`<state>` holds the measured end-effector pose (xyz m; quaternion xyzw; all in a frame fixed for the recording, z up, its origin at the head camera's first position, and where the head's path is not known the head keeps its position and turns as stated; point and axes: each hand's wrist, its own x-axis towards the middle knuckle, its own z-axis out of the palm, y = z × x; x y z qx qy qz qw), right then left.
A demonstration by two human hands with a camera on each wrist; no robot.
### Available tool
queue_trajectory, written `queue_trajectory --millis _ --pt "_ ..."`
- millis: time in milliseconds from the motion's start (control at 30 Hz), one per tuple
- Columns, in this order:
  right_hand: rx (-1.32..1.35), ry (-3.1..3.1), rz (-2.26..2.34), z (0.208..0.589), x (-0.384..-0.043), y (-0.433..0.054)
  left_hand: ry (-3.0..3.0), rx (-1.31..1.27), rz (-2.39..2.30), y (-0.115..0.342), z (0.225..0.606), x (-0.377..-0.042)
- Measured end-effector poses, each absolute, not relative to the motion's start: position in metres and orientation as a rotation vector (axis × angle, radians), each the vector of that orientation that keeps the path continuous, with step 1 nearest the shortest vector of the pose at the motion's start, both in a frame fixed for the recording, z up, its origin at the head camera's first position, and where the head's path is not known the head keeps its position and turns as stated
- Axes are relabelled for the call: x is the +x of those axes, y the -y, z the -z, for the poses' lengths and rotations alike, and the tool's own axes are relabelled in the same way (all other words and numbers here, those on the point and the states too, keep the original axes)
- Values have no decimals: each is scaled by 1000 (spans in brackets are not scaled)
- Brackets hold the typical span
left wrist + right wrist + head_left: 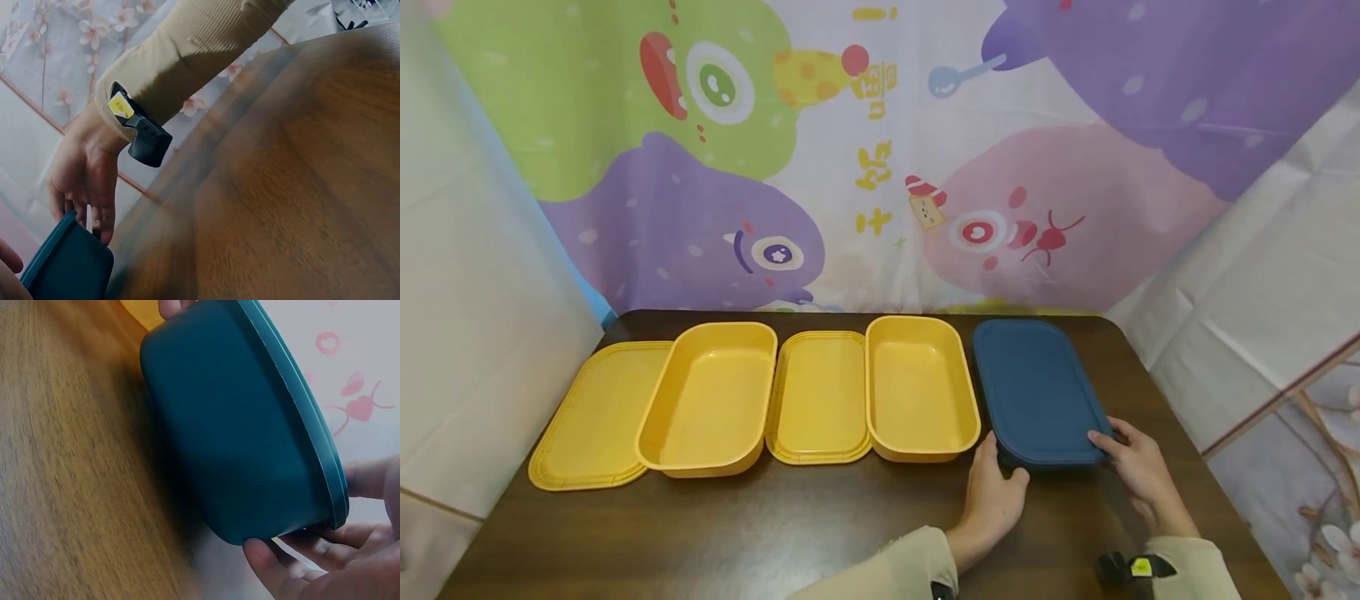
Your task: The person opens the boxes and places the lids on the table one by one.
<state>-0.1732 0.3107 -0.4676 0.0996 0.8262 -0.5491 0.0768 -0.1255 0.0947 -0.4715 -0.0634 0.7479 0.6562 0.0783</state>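
Observation:
A dark blue food container (1037,392) with its lid on is at the right end of the row on the table. My right hand (1138,475) grips its near right corner, thumb on top of the lid. In the right wrist view, the fingers (269,562) of that hand curl under the rim and against the side wall. My left hand (996,500) holds the near left corner, its fingers along the left side and its thumb by the front wall. Only part of the left hand shows in the left wrist view. Whether the container's base touches the table cannot be told.
Leftward stand a yellow container (921,387), a yellow lid (822,396), a second yellow container (711,404) and another yellow lid (598,417). The near yellow container is close beside my left fingers. A cartoon-printed cloth (880,275) hangs behind the brown table (775,533).

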Motion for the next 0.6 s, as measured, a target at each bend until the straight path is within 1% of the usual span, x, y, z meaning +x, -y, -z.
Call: queue_trajectory --millis 233,600 --pt "298 -2435 1663 465 -177 -308 -2275 -165 -1990 -93 472 -129" --pt "358 -2455 1603 473 -174 -305 -2241 -184 -1962 -91 479 -127"
